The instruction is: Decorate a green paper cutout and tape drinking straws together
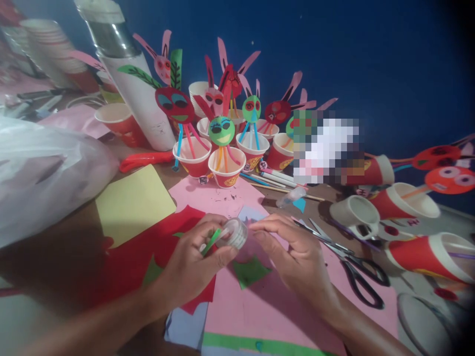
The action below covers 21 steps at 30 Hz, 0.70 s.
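Note:
My left hand point(202, 252) is closed round a roll of clear tape point(237, 234). A thin green strip point(211, 242), perhaps a straw, sticks out between its fingers. Just right of the roll, my right hand point(293, 252) has thumb and forefinger pressed together; whatever lies between the fingertips is too small to make out. Below the hands, a green paper scrap point(251, 273) lies on pink paper point(282, 316). Red paper point(129, 267) spreads under and beside my left forearm. Black-handled scissors point(356, 267) lie partly open to the right of my right hand.
Several red and white paper cups point(227, 173) with paper-faced straw figures stand at the back. A white thermos point(137, 99) leans behind them. At left are a plastic bag point(48, 173) and yellow paper point(135, 205). A white mug point(354, 215) and tipped cups point(419, 257) crowd the right.

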Each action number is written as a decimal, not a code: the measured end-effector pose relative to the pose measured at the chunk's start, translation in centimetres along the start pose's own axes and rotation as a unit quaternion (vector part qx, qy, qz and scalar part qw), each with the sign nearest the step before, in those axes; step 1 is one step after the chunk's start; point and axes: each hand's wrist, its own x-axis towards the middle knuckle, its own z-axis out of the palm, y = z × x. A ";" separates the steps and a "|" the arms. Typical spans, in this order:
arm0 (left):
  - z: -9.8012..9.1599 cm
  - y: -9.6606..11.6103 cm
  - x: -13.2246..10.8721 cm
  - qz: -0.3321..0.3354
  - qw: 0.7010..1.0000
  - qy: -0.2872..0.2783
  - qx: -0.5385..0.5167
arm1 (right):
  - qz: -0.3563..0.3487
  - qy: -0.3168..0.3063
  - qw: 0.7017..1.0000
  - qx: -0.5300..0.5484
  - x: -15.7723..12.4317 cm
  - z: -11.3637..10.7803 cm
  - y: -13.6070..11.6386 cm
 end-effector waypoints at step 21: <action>0.3 0.3 0.0 0.005 0.999 0.020 0.028 | -0.060 -0.004 0.995 -0.076 -0.1 0.1 -0.4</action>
